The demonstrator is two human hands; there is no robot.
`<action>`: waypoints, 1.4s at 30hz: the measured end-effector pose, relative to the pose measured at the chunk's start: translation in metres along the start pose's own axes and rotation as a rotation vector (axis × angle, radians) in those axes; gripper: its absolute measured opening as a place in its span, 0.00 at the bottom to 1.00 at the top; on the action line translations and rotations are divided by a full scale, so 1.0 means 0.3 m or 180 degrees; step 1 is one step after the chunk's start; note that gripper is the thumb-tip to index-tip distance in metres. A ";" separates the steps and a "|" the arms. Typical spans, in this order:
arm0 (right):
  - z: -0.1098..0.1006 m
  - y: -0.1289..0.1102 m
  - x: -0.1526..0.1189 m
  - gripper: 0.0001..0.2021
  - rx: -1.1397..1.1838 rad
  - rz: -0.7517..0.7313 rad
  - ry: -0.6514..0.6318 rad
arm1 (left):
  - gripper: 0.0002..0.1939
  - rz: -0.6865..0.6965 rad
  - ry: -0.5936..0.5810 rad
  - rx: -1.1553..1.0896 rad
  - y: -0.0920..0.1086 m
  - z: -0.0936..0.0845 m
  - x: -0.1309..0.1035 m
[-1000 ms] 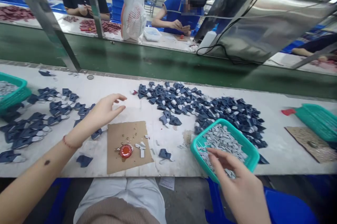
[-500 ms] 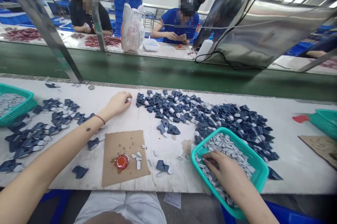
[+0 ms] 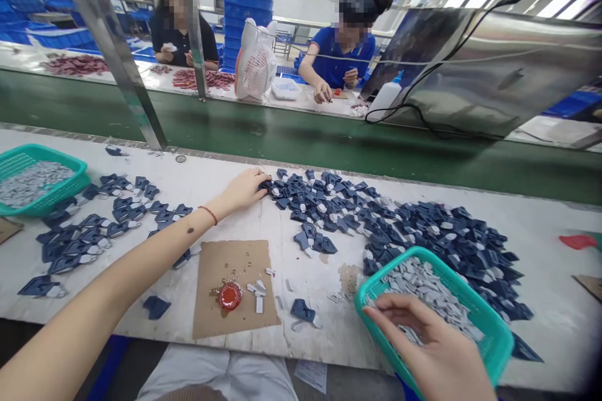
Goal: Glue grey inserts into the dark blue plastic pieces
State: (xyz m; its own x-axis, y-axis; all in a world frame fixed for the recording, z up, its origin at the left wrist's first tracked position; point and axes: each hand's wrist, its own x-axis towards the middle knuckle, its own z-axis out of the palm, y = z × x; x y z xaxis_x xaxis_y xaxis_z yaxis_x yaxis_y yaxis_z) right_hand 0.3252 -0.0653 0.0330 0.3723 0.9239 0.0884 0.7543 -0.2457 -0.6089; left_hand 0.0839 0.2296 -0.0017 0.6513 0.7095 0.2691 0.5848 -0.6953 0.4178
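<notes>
My left hand reaches to the left end of a pile of dark blue moulded pieces, many with pale tips. Its fingers are closed on a dark blue piece there, partly hidden by the fingertips. Above the near side of a green basket, my right hand has thumb and forefinger pinched together. A small light grey piece shows at their tips. Many similar grey strips fill the basket.
Brown cardboard carries a red round cap in spilled clear liquid and several grey strips. Dark blue pieces lie spread at left, beside another green basket. A metal post rises beyond. Two people sit across the green divider.
My left hand has moved right to the pile's edge and onto a dark blue piece. My right hand has lifted from among the grey strips. The view has shifted a little left.
</notes>
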 end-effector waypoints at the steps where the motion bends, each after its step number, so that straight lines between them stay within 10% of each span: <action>1: 0.029 -0.040 -0.010 0.15 0.0090 -0.0076 -0.0004 | 0.14 0.0010 -0.0038 -0.0063 -0.002 0.001 0.008; 10: 0.260 -0.142 0.052 0.08 -0.0218 -0.0473 -0.0420 | 0.11 -0.0450 0.0090 -0.1171 0.003 -0.036 -0.021; 27: 0.290 -0.115 0.041 0.13 -0.0415 -0.0655 -0.0326 | 0.14 -0.2131 -0.0178 -0.5206 0.238 -0.216 -0.507; 35: 0.284 -0.142 0.060 0.12 -0.0324 -0.0596 -0.0305 | 0.12 -0.2410 0.0405 -0.5157 0.268 -0.234 -0.663; 42: 0.318 -0.390 -0.005 0.05 0.0615 -0.1115 -0.0978 | 0.07 -0.2545 0.0961 -0.4410 0.269 -0.168 -0.789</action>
State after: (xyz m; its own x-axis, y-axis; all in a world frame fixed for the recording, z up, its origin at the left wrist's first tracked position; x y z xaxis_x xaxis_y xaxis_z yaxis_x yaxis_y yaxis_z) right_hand 0.1848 -0.0100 0.0287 -0.0837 0.9920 0.0950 0.6807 0.1265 -0.7215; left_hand -0.0473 0.0113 0.0120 0.2013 0.9303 -0.3067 -0.2588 0.3525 0.8993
